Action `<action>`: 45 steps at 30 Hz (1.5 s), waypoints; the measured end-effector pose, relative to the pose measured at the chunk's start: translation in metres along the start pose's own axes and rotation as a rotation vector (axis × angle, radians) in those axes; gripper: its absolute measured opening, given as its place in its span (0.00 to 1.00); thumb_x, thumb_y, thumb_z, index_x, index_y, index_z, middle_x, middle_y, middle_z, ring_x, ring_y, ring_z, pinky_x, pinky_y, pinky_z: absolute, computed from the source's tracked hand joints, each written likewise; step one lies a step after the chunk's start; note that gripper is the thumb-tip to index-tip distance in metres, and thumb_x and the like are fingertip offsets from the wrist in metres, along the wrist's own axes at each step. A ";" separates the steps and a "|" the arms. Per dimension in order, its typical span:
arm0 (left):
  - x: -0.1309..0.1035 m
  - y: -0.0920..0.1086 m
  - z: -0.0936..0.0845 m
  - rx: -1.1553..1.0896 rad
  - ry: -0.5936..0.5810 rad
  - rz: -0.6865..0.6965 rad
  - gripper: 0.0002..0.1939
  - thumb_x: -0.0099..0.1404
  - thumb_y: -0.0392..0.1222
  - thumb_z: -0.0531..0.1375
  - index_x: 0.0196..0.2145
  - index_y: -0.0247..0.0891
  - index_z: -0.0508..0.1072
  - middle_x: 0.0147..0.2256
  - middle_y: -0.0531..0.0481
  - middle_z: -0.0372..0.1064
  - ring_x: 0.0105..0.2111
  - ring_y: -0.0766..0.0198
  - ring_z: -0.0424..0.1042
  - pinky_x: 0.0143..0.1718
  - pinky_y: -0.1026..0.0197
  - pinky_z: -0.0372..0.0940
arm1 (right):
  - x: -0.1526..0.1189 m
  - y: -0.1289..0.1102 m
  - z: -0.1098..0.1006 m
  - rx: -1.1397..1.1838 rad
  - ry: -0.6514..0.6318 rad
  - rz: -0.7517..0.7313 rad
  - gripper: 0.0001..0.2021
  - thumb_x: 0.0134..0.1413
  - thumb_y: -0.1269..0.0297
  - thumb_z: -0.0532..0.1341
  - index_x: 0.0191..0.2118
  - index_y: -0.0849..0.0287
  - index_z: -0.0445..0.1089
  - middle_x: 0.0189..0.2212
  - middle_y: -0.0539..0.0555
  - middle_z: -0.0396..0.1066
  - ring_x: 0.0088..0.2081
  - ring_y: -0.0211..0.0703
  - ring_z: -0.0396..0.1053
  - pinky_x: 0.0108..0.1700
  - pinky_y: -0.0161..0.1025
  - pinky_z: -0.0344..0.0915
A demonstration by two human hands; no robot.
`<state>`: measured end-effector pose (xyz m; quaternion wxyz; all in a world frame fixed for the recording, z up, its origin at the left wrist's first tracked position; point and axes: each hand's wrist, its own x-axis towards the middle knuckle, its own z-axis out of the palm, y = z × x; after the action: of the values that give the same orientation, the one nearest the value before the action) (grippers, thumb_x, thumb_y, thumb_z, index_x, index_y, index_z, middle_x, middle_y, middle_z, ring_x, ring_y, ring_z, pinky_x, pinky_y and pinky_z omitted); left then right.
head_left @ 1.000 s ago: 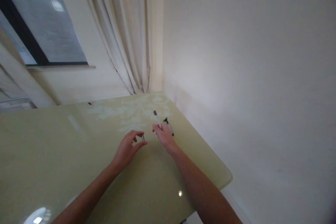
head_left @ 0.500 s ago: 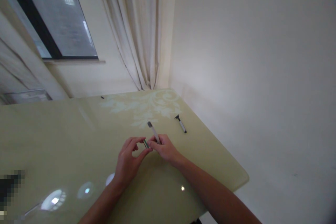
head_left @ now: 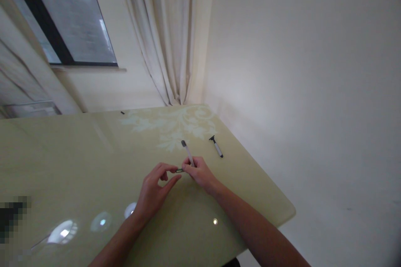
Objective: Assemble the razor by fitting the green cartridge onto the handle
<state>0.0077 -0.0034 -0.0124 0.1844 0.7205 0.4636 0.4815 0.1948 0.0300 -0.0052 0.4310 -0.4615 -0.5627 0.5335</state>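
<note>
My right hand (head_left: 200, 173) is closed around a toothbrush (head_left: 188, 152), whose dark-bristled head points up and away. Between its thumb and fingers it also pinches a small thin piece (head_left: 179, 170), green with a pale edge, too small to name. My left hand (head_left: 158, 179) is close by on the left. Its index fingertip touches the near end of that small piece, while the thumb stands apart below. Further off to the right lies a razor (head_left: 216, 147) with a grey handle and black head, untouched on the table.
The glossy yellow-green table (head_left: 78, 162) meets the white wall (head_left: 300, 91) on the right. A tiny dark object (head_left: 122, 112) lies near its back edge. Curtains (head_left: 169, 41) hang by the window behind. A dark pixelated shape (head_left: 12, 217) is at the left edge.
The small green piece has turned from slanted upright to nearly level. My left thumb has come away from it. My right hand with the toothbrush has shifted slightly right and away.
</note>
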 end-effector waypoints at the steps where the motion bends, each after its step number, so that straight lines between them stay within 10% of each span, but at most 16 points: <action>1: 0.000 0.000 0.000 -0.008 -0.010 0.000 0.11 0.67 0.52 0.66 0.40 0.43 0.79 0.33 0.51 0.74 0.29 0.63 0.68 0.33 0.60 0.68 | 0.000 0.000 0.000 0.006 0.006 0.005 0.10 0.49 0.58 0.66 0.28 0.59 0.70 0.19 0.44 0.58 0.24 0.34 0.53 0.26 0.34 0.50; 16: 0.000 -0.001 0.003 -0.124 -0.117 -0.050 0.18 0.62 0.44 0.69 0.51 0.47 0.79 0.38 0.52 0.72 0.29 0.65 0.67 0.33 0.62 0.67 | 0.001 0.005 -0.005 -0.059 -0.242 -0.098 0.16 0.56 0.50 0.67 0.33 0.61 0.74 0.24 0.47 0.64 0.27 0.36 0.58 0.31 0.34 0.55; 22: 0.009 -0.011 -0.010 -0.170 0.030 -0.189 0.17 0.60 0.48 0.70 0.46 0.44 0.78 0.37 0.53 0.74 0.26 0.67 0.66 0.30 0.63 0.65 | 0.001 -0.011 -0.034 -0.485 -0.124 -0.362 0.23 0.74 0.52 0.50 0.44 0.57 0.80 0.30 0.51 0.71 0.33 0.41 0.66 0.38 0.37 0.57; 45: 0.011 -0.019 -0.014 -0.163 0.078 -0.181 0.18 0.59 0.49 0.70 0.46 0.44 0.79 0.34 0.54 0.73 0.25 0.67 0.64 0.28 0.64 0.64 | 0.007 -0.002 -0.033 -0.522 -0.092 -0.380 0.23 0.71 0.47 0.56 0.34 0.57 0.80 0.25 0.51 0.67 0.29 0.41 0.63 0.34 0.37 0.55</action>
<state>-0.0121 0.0127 -0.0139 0.2668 0.6393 0.4928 0.5265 0.2259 0.0440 -0.0014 0.3639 -0.4185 -0.7756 0.3015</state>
